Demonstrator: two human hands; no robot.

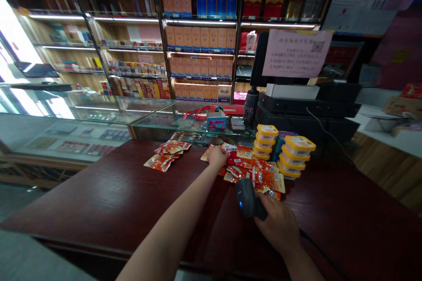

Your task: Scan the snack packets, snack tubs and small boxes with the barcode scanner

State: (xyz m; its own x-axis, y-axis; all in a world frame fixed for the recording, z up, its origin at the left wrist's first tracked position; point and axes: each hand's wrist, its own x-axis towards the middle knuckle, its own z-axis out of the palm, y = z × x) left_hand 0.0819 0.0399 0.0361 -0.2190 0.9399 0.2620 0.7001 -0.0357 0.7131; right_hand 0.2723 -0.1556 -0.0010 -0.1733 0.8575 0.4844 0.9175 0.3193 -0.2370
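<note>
My right hand (pixel 280 221) is wrapped round the handle of a dark barcode scanner (pixel 244 197), which has a small blue light and a cable trailing toward the lower right. Stretched forward, my left hand (pixel 216 157) is closed at the left end of a pile of snack packets (pixel 245 167), gripping a red-and-white snack packet (pixel 232 154); its fingertips are partly hidden. The pile is orange, red and cream, and lies just beyond the scanner. A smaller group of orange packets (pixel 161 162) lies apart to the left on the dark wooden counter (pixel 108 193).
Yellow-lidded tubs (pixel 264 131) stand stacked behind the pile, with a second tub stack (pixel 298 145) to the right. A glass display case (pixel 158 116) borders the counter's far side, bearing a small blue box (pixel 216 122). A monitor (pixel 259 59) with a paper notice stands at the back right.
</note>
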